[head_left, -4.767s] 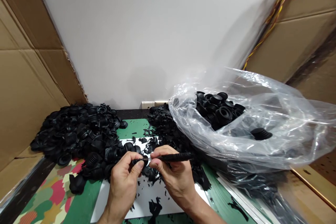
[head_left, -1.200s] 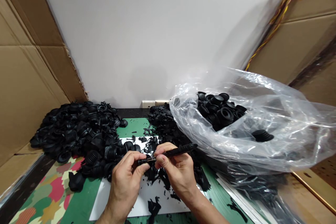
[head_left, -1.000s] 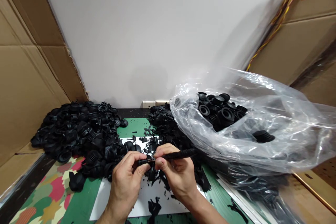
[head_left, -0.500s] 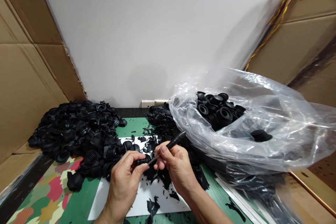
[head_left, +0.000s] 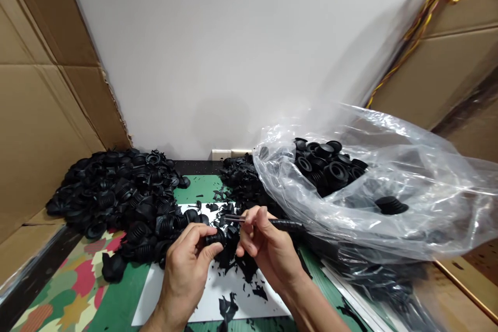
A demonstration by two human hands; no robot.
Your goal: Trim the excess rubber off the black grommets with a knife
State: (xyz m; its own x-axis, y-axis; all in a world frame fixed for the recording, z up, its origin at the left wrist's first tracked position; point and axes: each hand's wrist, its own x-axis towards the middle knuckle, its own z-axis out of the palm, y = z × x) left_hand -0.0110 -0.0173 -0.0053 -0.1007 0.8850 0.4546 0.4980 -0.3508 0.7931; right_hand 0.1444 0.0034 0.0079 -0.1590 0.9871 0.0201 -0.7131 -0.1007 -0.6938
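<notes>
Between the thumb and fingers of my left hand (head_left: 187, 264) is a black ribbed rubber bellows (head_left: 215, 238), its ridged side partly covered by the fingers. My right hand (head_left: 266, 238) grips a slim metal tool (head_left: 288, 224) with a black-wrapped handle; its thin shiny end points left, just above and apart from the bellows. I cannot make out whether that end is a blade or prongs. Under both hands lies a white sheet (head_left: 155, 295) strewn with black rubber scraps (head_left: 227, 307).
A large heap of black rubber bellows (head_left: 116, 187) stands on the left. Black trimmings (head_left: 243, 181) are piled behind my hands. To the right, a clear plastic bag (head_left: 350, 228) holds more bellows (head_left: 336, 174). Cardboard (head_left: 35, 114) walls the left side; a white wall (head_left: 233, 52) closes the back.
The tool's tip has come away from the bellows, and the tool has swung from slanted to nearly level. My right hand has shifted slightly right. The left hand keeps its hold.
</notes>
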